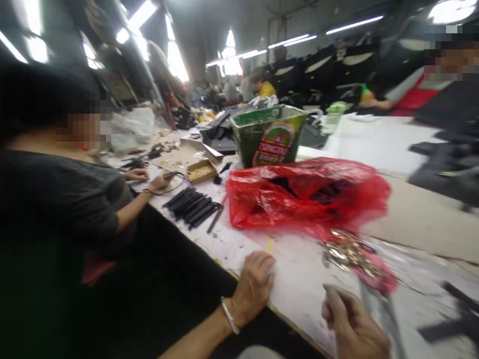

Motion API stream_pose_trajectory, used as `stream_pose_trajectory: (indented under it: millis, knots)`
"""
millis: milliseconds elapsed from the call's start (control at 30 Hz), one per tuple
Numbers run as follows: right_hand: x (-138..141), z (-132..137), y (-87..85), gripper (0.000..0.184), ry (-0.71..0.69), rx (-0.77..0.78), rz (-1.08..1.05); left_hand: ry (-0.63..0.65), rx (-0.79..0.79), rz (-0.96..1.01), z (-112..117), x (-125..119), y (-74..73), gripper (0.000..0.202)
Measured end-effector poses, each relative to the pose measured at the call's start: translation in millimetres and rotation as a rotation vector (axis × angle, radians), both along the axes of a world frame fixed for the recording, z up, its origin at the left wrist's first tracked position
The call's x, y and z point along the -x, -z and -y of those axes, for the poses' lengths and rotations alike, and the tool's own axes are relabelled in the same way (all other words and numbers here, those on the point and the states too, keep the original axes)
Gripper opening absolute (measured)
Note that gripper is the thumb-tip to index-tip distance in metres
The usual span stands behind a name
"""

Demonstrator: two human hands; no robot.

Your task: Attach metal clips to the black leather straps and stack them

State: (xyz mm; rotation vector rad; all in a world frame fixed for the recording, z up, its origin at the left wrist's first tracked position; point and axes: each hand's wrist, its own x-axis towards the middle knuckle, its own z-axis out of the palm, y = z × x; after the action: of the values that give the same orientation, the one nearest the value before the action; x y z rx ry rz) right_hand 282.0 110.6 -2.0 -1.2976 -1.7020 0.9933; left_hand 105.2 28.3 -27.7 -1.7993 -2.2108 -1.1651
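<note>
My left hand [255,283], with a pale bangle [229,315] at the wrist, rests at the near edge of the white-topped table [295,279]. Its fingers are curled together, and what lies under them is hidden. To the right, my right hand [352,321] is closed in a pinch over the table; anything between thumb and fingers is too small or blurred to name. Just beyond it lies a heap of shiny gold-coloured metal pieces [350,254] on reddish plastic. A crumpled red plastic bag [299,199] with dark material inside sits farther back.
Black strips [194,207] lie in a row on the left. A co-worker [75,194] sits there, hands by a small box of gold-coloured bits [202,171]. Behind the red bag stands a green carton [269,134]. Dark pieces [449,319] lie at far right.
</note>
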Motion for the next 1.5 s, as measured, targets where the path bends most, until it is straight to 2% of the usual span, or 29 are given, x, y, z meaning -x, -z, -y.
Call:
stream_pose_trajectory:
  millis: [100,200,300,467,567,767,1033,1233,1500]
  knots:
    - [-30,-24,-5.4,0.043,0.112,-0.136,0.096,0.041,0.046,-0.044,-2,4,10.0,0.027]
    - [-57,-48,2.6,0.041,0.169,-0.26,0.198,0.043,0.03,-0.079,-1,4,17.2,0.027]
    - [-66,-64,11.1,0.035,0.155,-0.413,0.259,0.033,0.015,-0.108,0,2,16.8,0.028]
    - [-47,-80,20.9,0.031,0.022,-0.595,0.353,0.026,0.006,-0.127,0,1,15.3,0.027]
    - [-33,-84,29.9,0.028,-0.027,-0.603,0.438,0.026,0.012,-0.127,0,2,15.6,0.027]
    - [-20,-92,47.2,0.022,-0.03,-0.582,0.569,0.018,-0.009,-0.132,-1,1,14.2,0.024]
    - [-20,-94,49.1,0.015,-0.081,-0.659,0.667,0.027,0.007,-0.063,0,1,14.4,0.024]
    - [-23,-91,43.9,0.024,-0.158,-0.758,0.641,0.043,-0.021,0.062,-11,-5,-0.3,0.023]
    - [-39,-61,29.4,0.03,-0.111,-0.75,0.37,0.191,-0.076,0.317,-40,-38,-39.2,0.027]
